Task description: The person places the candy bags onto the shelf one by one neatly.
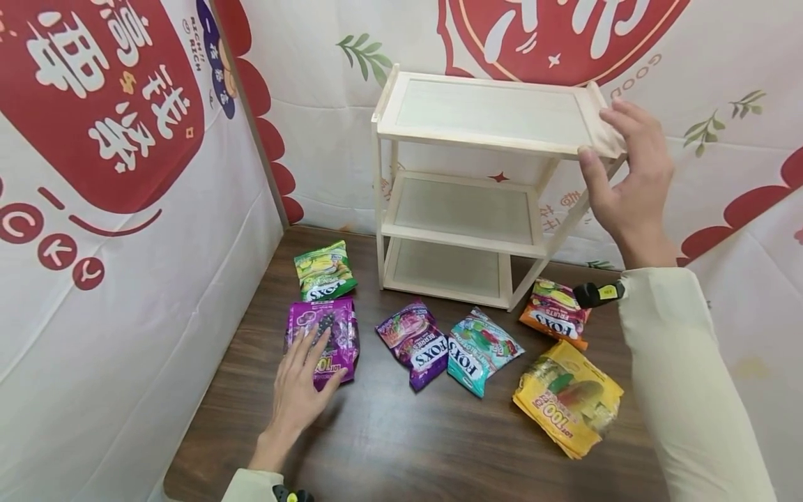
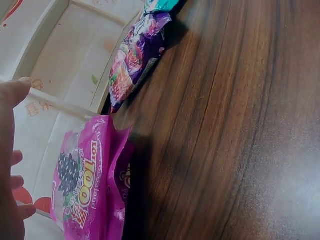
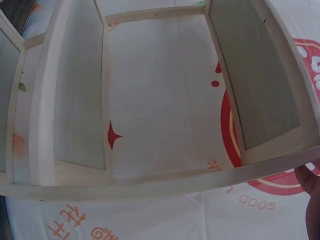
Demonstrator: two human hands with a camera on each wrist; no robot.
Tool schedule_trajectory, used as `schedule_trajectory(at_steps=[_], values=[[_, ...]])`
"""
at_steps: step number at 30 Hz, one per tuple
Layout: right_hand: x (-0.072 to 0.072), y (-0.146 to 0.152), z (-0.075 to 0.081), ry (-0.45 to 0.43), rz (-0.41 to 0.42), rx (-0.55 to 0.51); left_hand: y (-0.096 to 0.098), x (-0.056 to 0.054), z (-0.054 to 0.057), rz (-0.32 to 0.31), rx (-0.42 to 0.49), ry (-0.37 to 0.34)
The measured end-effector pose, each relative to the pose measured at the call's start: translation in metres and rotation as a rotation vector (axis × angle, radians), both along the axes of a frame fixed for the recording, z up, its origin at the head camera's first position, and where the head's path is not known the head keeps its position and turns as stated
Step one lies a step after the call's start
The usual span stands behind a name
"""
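Hovering left hand (image 1: 297, 394): was placed over the purple rectangular plastic LOT 100 bag (image 1: 341, 341), fingers spread and nearly straight, thumb held apart; nothing was gripped, and the fingertips appeared clear of the bag in the left wrist view
Right hand (image 1: 635, 167): was positioned at the right end of the pale wooden three-tier rack with translucent panels (image 1: 489, 115), thumb at the front edge, fingers extended toward the rear in a wide span; firmness of contact could not be told
Purple bag location: lay on the left side of the dark brown wood-grain table (image 1: 389, 439), just in front of the green-and-yellow plastic FOX'S bag (image 1: 325, 270)
Rack location: stood upright at the rear of the table, before a white cloth backdrop with red prints (image 1: 320, 132)
Centre bags: the dark purple-and-pink plastic FOX'S bag (image 1: 410, 338) lay just beside the teal plastic FOX'S bag (image 1: 483, 348), both in front of the rack
Right-side bags: the orange-and-red plastic FOX'S bag (image 1: 555, 310) lay near the rack's right leg, behind the yellow plastic LOT 100 bag (image 1: 571, 397)
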State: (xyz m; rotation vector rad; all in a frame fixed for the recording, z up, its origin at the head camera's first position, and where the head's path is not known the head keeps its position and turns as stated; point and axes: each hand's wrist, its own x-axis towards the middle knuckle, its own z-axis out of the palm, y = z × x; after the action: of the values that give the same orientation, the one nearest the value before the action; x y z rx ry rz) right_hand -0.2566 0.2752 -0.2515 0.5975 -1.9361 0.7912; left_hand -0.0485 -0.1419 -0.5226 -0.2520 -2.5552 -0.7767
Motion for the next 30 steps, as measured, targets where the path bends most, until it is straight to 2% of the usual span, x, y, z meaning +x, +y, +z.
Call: schedule_trajectory(at_steps=[8, 14, 19, 30], values=[[-0.012, 0.001, -0.013, 0.025, 0.026, -0.064, 0.012, -0.003, 0.0, -0.039, 0.047, 0.061], [-0.004, -0.014, -0.009, 0.072, 0.061, -0.195, 0.026, -0.008, 0.003, -0.079, 0.07, 0.064], [0.005, -0.025, -0.007, 0.068, 0.106, -0.275, 0.037, -0.009, 0.003, -0.108, 0.085, 0.075], [-0.005, -0.029, -0.015, 0.072, 0.211, -0.403, 0.062, -0.009, -0.001, -0.169, 0.096, 0.099]])
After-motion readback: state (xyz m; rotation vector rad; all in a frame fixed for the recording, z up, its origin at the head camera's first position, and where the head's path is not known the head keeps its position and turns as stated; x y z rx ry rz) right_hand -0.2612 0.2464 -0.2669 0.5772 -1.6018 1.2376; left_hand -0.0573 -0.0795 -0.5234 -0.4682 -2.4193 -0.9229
